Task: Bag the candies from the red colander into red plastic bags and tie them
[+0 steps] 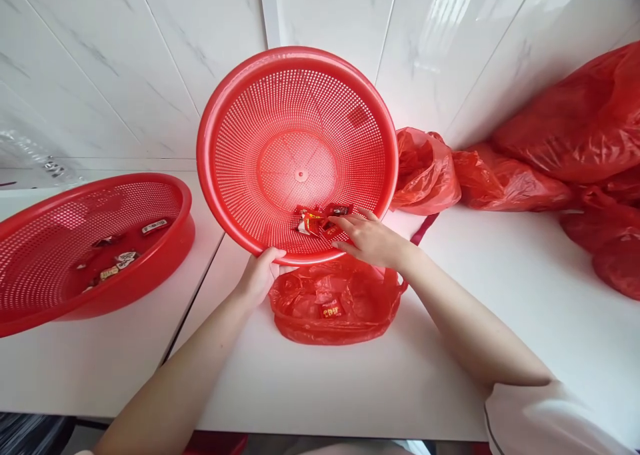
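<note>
A red perforated plastic basket [297, 168] is tipped toward me, its near rim above an open red plastic bag [330, 331]. My left hand [261, 275] grips the lower left of that rim, thumb on top. Inside, at the basket's low side, lies a small heap of wrapped snack packets [311, 223], mostly red. Reaching over the rim from the right, my right hand [367, 238] has its fingers stretched onto the packets, thumb apart below. One red packet [331, 308] shows in the bag beneath.
On the left, a second red basket [165, 255] leans with several small packets inside. Filled red bags [515, 178] line the wall at right, with more piled behind. A gap [193, 305] runs between the two white tables. Clear plastic [35, 151] lies at far left.
</note>
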### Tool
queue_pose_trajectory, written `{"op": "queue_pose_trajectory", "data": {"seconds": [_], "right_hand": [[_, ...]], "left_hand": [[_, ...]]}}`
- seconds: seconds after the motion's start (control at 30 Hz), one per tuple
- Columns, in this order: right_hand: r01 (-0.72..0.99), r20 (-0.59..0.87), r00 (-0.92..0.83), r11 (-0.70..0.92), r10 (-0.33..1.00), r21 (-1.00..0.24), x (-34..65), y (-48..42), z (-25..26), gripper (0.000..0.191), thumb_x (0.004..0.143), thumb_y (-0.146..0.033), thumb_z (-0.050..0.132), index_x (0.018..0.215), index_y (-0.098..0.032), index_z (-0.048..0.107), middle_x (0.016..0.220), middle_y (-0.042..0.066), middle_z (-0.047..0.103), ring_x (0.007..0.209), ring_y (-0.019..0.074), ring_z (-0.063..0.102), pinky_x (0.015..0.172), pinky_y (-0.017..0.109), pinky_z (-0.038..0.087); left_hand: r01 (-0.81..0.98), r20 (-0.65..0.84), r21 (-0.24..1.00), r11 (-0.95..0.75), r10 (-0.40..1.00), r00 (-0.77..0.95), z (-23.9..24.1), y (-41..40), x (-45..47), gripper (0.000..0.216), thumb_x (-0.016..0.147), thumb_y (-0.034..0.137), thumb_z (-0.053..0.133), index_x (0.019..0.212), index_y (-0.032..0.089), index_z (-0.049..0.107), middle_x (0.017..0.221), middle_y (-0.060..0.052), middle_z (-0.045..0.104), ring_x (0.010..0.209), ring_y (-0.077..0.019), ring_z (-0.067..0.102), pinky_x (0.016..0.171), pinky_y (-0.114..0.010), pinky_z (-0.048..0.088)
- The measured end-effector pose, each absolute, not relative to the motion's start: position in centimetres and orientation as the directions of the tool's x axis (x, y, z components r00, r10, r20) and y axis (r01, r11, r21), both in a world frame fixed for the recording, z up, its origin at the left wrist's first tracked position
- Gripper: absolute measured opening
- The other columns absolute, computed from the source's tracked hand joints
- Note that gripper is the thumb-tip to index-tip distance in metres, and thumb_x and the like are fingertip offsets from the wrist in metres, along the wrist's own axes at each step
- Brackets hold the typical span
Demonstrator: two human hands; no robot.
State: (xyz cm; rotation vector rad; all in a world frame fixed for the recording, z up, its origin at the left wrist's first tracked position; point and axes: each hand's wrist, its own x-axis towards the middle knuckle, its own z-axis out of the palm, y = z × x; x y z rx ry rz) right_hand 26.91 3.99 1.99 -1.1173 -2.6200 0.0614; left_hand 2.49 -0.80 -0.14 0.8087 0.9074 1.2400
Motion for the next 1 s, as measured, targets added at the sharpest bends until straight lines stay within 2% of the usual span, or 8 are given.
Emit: {"op": "queue_pose_trajectory", "data": {"seconds": [0.1, 0.27, 0.37, 0.57, 0.73, 0.83, 0.93, 1.0], "right_hand": [[0.666, 0.242, -0.678, 0.719, 0.694, -0.197, 26.8, 3.8, 2.5, 0.046, 0.096, -0.033, 0.043, 0.138, -0.014, 0.045, 0.111, 0.013, 0.067, 0.102, 0.0255, 0.062, 0.100, 0.046, 0.039], [0.680, 0.286, -0.631, 0.692, 0.721, -0.243, 26.2, 3.8, 2.1, 0.041, 0.094, -0.038, 0.048, 0.129, -0.017, 0.055, 0.114, 0.013, 0.066, 0.107, 0.0275, 0.060, 0.099, 0.047, 0.039], [0.704, 0.300, -0.583, 0.654, 0.755, -0.276, 25.7, 4.1, 1.5, 0.035, 0.092, -0.032, 0.052, 0.122, -0.017, 0.059, 0.113, 0.012, 0.068, 0.106, 0.0262, 0.062, 0.103, 0.047, 0.037], [0.626, 0.367, -0.621, 0.720, 0.693, -0.299, 25.9, 3.9, 2.3, 0.042, 0.086, -0.025, 0.057, 0.128, -0.017, 0.053, 0.098, 0.008, 0.071, 0.094, 0.0221, 0.065, 0.106, 0.044, 0.036], [0.547, 0.419, -0.629, 0.756, 0.655, -0.359, 26.6, 2.7, 4.5, 0.045, 0.083, -0.016, 0.056, 0.128, -0.019, 0.051, 0.100, 0.006, 0.069, 0.099, 0.0226, 0.062, 0.099, 0.042, 0.042], [0.494, 0.335, -0.681, 0.746, 0.651, -0.447, 27.0, 1.9, 5.6, 0.040, 0.084, -0.018, 0.058, 0.124, -0.021, 0.055, 0.101, 0.005, 0.069, 0.092, 0.0204, 0.064, 0.086, 0.035, 0.049], [0.429, 0.152, -0.801, 0.731, 0.580, -0.530, 27.3, 1.4, 6.2, 0.020, 0.088, -0.025, 0.058, 0.106, -0.022, 0.065, 0.095, 0.003, 0.070, 0.081, 0.0164, 0.066, 0.075, 0.029, 0.050], [0.402, 0.114, -0.834, 0.736, 0.540, -0.544, 27.2, 1.5, 6.0, 0.017, 0.092, -0.031, 0.054, 0.096, -0.021, 0.067, 0.092, 0.003, 0.070, 0.079, 0.0153, 0.065, 0.074, 0.028, 0.050]], "left_hand": [[-0.424, -0.131, 0.892, 0.159, 0.987, 0.096, -0.2, -0.8, 2.4, 0.021, 0.074, 0.014, 0.058, 0.094, 0.014, 0.064, 0.110, -0.009, 0.069, 0.111, -0.0284, 0.062, 0.093, -0.046, 0.052], [-0.413, -0.152, 0.892, 0.183, 0.983, 0.107, 0.1, -1.1, 2.8, 0.023, 0.073, 0.015, 0.060, 0.095, 0.013, 0.066, 0.107, -0.010, 0.070, 0.110, -0.0298, 0.062, 0.094, -0.048, 0.052], [-0.415, -0.143, 0.892, 0.181, 0.982, 0.122, 0.4, -1.4, 3.2, 0.031, 0.073, 0.015, 0.060, 0.103, 0.014, 0.066, 0.106, -0.009, 0.071, 0.109, -0.0296, 0.063, 0.094, -0.048, 0.051], [-0.424, -0.139, 0.884, 0.194, 0.978, 0.158, 0.4, -1.4, 2.9, 0.030, 0.074, 0.016, 0.058, 0.103, 0.013, 0.067, 0.102, -0.010, 0.071, 0.108, -0.0306, 0.063, 0.093, -0.048, 0.051], [-0.421, -0.119, 0.894, 0.155, 0.987, 0.110, 0.1, -1.0, 2.2, 0.026, 0.075, 0.017, 0.057, 0.100, 0.013, 0.065, 0.110, -0.011, 0.069, 0.109, -0.0302, 0.062, 0.093, -0.047, 0.051], [-0.397, -0.104, 0.910, 0.119, 0.993, 0.060, 0.1, -0.8, 2.0, 0.023, 0.075, 0.016, 0.057, 0.097, 0.013, 0.066, 0.110, -0.011, 0.069, 0.109, -0.0301, 0.062, 0.092, -0.047, 0.052], [-0.380, -0.101, 0.918, 0.115, 0.993, 0.058, 0.1, -0.7, 1.9, 0.021, 0.076, 0.017, 0.057, 0.094, 0.012, 0.067, 0.108, -0.011, 0.070, 0.108, -0.0304, 0.063, 0.092, -0.047, 0.052], [-0.381, -0.095, 0.917, 0.117, 0.993, 0.076, 0.1, -0.8, 2.0, 0.021, 0.077, 0.017, 0.056, 0.094, 0.011, 0.067, 0.109, -0.012, 0.069, 0.108, -0.0303, 0.063, 0.092, -0.047, 0.052]]}}
